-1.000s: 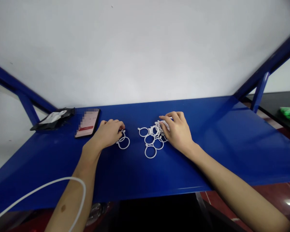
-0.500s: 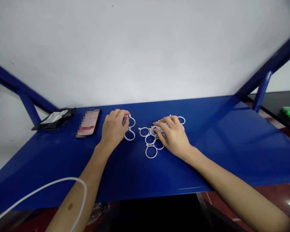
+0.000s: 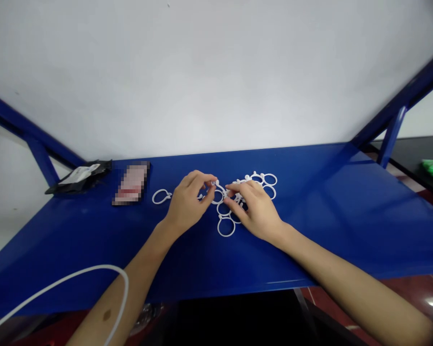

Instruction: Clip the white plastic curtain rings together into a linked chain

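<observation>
My left hand (image 3: 190,201) pinches a white plastic curtain ring (image 3: 220,185) by its small knobbed end, thumb and index finger together. Close on the right, my right hand (image 3: 256,210) has its thumb and index fingertip curled around the other side of that ring, over the pile. Under and around the right fingers lies a heap of white rings (image 3: 226,227), partly covered by the hand. Left of my left hand, a single ring (image 3: 161,196) rests on the blue table. A bit of another white ring shows behind the left thumb, mostly hidden.
A phone (image 3: 132,183), its screen blurred out, lies on the left of the blue table (image 3: 328,206). Beside it is a black plastic packet (image 3: 81,177) with a white label. A white cable (image 3: 94,267) loops over my left forearm. Blue frame bars (image 3: 393,137) flank the table.
My left hand has moved right, toward my right hand, and now pinches a ring by the pile. A ring now lies left of that hand. My right hand has barely moved.
</observation>
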### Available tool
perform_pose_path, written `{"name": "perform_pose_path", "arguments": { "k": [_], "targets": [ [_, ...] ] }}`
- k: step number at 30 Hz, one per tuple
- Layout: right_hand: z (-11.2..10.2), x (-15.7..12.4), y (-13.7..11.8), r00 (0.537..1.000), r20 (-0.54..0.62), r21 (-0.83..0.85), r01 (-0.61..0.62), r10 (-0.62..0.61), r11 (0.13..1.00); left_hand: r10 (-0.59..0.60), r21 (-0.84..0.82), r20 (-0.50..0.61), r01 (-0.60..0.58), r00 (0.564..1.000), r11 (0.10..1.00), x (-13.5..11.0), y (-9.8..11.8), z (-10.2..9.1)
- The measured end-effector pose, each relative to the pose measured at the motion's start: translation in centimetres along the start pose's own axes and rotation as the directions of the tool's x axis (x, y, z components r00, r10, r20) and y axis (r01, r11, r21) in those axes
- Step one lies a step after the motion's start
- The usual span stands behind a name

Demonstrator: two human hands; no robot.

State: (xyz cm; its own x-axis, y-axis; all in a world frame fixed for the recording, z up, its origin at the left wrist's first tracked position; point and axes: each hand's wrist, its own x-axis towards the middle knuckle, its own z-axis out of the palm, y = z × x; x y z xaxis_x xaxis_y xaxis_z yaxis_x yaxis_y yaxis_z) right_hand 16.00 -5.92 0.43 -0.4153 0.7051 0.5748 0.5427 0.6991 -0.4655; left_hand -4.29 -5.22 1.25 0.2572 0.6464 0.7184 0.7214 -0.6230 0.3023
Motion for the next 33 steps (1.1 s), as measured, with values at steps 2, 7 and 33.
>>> {"name": "perform_pose_path", "arguments": {
  "k": [2, 7, 33],
  "targets": [
    [0.1, -0.1, -0.1, 0.999, 0.002, 0.051, -0.047, 0.047, 0.998, 0.054, -0.016, -0.009, -0.054, 0.998, 0.998, -0.3, 0.7, 0.4],
    [0.3, -0.3, 0.1, 0.988, -0.025, 0.26, -0.142, 0.153, 0.955, -0.171, -0.277, -0.001, 0.164, 0.985, 0.947, -0.5, 1.6, 0.6],
    [0.0, -0.5, 1.3, 0.999, -0.033, 0.136, 0.023, -0.018, 0.99, -0.271, -0.469, 0.118, 0.294, 0.955, 0.833, -1.1, 1.9, 1.5]
  ]
}}
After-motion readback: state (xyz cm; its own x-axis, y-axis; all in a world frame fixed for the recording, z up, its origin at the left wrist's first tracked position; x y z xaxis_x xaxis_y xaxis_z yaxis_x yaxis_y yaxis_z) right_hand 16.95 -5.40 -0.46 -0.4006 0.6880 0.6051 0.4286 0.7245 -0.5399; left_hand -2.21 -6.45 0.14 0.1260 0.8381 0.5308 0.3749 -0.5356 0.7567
